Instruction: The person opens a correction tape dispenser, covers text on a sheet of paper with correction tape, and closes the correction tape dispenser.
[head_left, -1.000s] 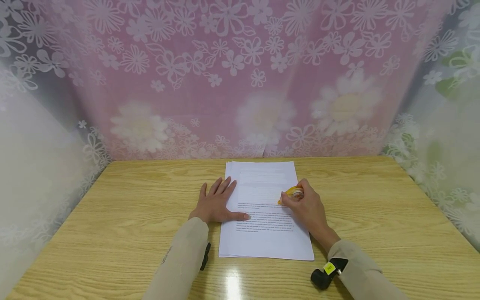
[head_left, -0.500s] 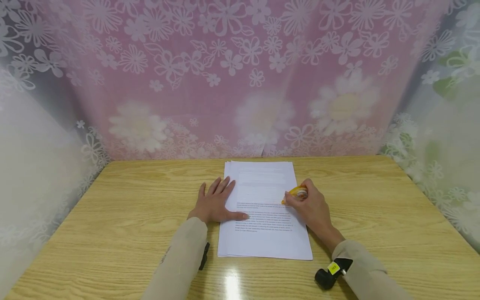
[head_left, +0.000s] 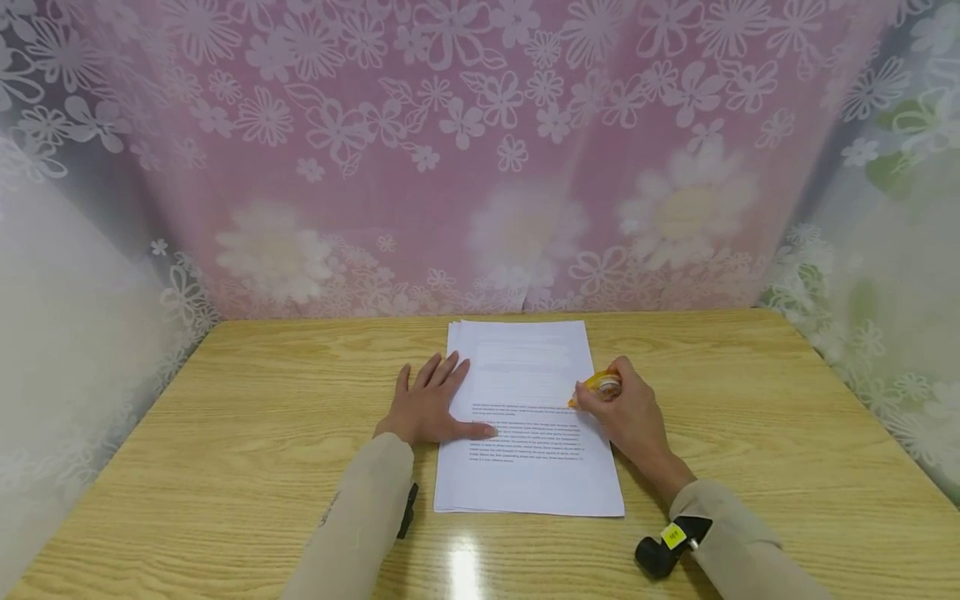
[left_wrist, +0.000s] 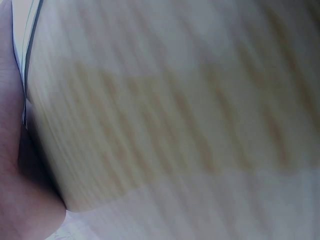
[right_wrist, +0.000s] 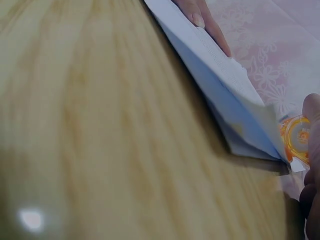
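Note:
A stack of white paper sheets [head_left: 528,490] lies on the table, its top page printed with lines of text. Whitish bands cover the upper lines of that page. My left hand [head_left: 429,410] rests flat across the stack's left edge, fingers spread and thumb over the print. Between thumb and fingers, my right hand [head_left: 628,417] pinches an orange correction tape [head_left: 604,384], its tip at the right end of a text line. In the right wrist view the correction tape [right_wrist: 298,135] shows a round clear casing, and the sheets [right_wrist: 200,65] lift apart at their near corner.
The wood-grain table [head_left: 285,375] reaches back to a pink flowered curtain [head_left: 420,192], with pale flowered cloth [head_left: 75,275] at the sides. A black wrist camera [head_left: 660,557] sits on the right sleeve [head_left: 738,533].
My right hand has slid a short way to the right with the correction tape, along the text line. The left hand stays in place on the paper.

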